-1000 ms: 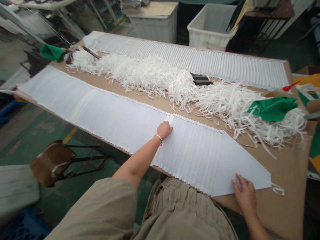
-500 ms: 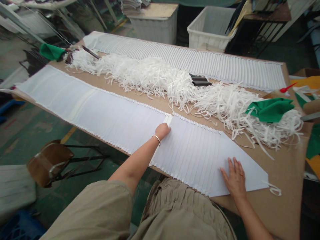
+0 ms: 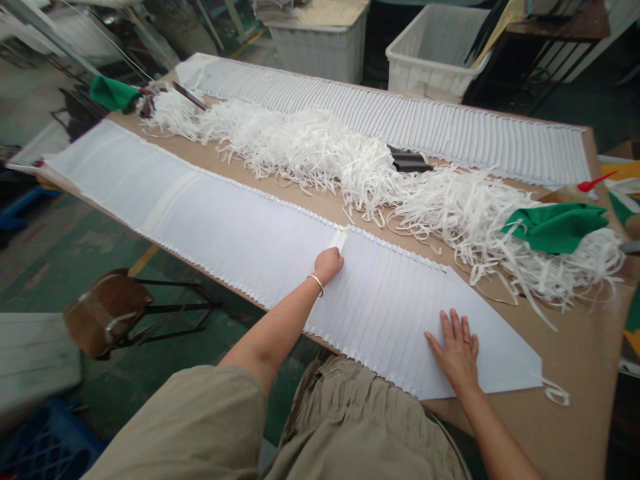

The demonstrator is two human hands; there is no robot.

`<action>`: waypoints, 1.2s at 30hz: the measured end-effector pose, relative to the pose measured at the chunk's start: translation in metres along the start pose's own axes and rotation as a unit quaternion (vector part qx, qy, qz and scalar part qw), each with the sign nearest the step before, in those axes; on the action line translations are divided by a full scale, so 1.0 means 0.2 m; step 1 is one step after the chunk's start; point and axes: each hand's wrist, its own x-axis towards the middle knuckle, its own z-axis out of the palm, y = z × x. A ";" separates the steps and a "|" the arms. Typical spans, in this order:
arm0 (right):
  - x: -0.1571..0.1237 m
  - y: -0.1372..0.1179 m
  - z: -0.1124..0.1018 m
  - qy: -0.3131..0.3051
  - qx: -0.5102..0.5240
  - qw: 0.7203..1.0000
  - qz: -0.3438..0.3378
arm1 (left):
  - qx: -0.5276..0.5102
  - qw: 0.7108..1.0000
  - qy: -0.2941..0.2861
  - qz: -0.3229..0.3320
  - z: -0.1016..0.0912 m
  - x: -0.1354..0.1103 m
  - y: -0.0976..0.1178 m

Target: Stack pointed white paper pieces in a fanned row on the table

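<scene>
A long run of overlapping white sheets (image 3: 250,220) lies along the near side of the table, with small white tabs down both long edges. My left hand (image 3: 329,265) is closed at a seam across the sheets, by a raised whitish strip (image 3: 341,238) that shows just beyond the knuckles. The fingers hide whatever they grip. Flat on the right part of the sheets rests my right hand (image 3: 456,350), fingers spread and holding nothing. Past it, the end sheet tapers to a cut corner, where a thin white ribbon loop (image 3: 556,392) hangs out onto the brown table surface (image 3: 575,427).
A heap of white ribbons (image 3: 305,143) runs along the table's middle, with green cloth (image 3: 555,227) and a dark piece (image 3: 410,160) on it. Behind lies another row of white strips (image 3: 400,117). A red-tipped bottle (image 3: 583,187), pale bins (image 3: 435,53) and a folding chair (image 3: 107,313) surround it.
My right hand has slid left across the sheets, still flat. My left hand stays closed at the seam, slightly nearer me. The whole view has shifted a little.
</scene>
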 end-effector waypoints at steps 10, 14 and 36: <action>0.00 0.01 0.02 -0.007 0.010 1.000 -0.006 | 0.000 1.000 0.009 0.004 0.01 -0.01 -0.02; 0.00 0.01 0.01 -0.002 0.014 1.000 -0.003 | -0.007 1.000 0.016 0.014 0.01 -0.01 -0.02; -0.02 0.02 0.01 -0.018 0.019 1.000 -0.010 | -0.077 0.992 0.079 0.067 0.29 -0.70 -0.47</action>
